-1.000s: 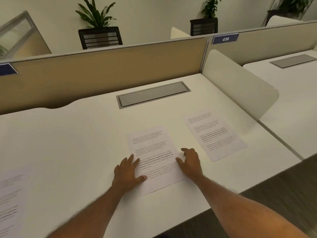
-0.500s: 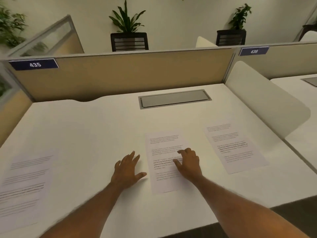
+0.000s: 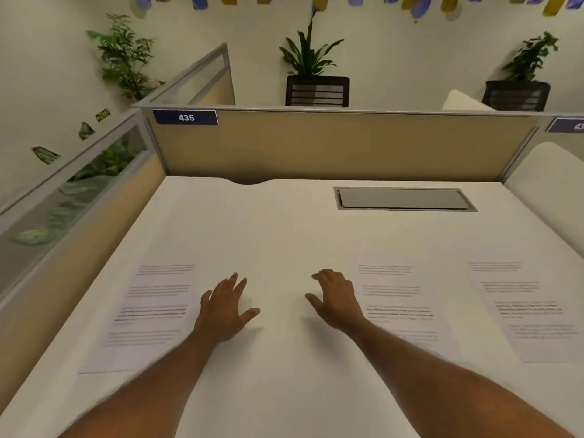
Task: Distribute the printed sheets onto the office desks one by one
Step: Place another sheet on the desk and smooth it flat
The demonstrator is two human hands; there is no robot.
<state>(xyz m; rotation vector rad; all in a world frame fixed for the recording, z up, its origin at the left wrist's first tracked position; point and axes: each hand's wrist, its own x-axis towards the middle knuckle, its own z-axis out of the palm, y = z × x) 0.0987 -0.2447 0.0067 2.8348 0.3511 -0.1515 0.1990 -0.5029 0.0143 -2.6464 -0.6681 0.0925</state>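
Plainly, the white desk (image 3: 284, 235) carried three printed pages, all lying flat and face up in a row across its near half; the left sheet (image 3: 151, 314) sat towards the desk's left side, the middle sheet (image 3: 401, 298) right of centre, and the right sheet (image 3: 534, 314) close to the right edge of the view; the text on all three was too blurred to read; two bare hands reached out over the bare stretch between the left sheet and the middle sheet; the left hand (image 3: 226, 306) was palm down with its fingers straight and spread, thumb out to the side, grasping nothing, just beside the left sheet's right edge; the right hand (image 3: 336, 300) was likewise palm down and released, fingers loosely bent and holding nothing, its outer edge just beside the middle sheet's left edge, and whether it touched the paper could not be told; nor could it be told whether either palm pressed on the desk or hung just above it; one grey hatch (image 3: 404, 199) was set into the desktop at the back right; behind ran a tan partition (image 3: 347, 143) bearing two blue labels, one label (image 3: 185, 117) reading 435 and a second label (image 3: 567, 125) cut off by the frame; a glass-topped side panel (image 3: 72, 184) closed the left and one white divider (image 3: 550, 191) the right; three plants stood beyond the partition, the left plant (image 3: 126, 55), the centre plant (image 3: 311, 55) and the right plant (image 3: 531, 55), the latter two in dark planters
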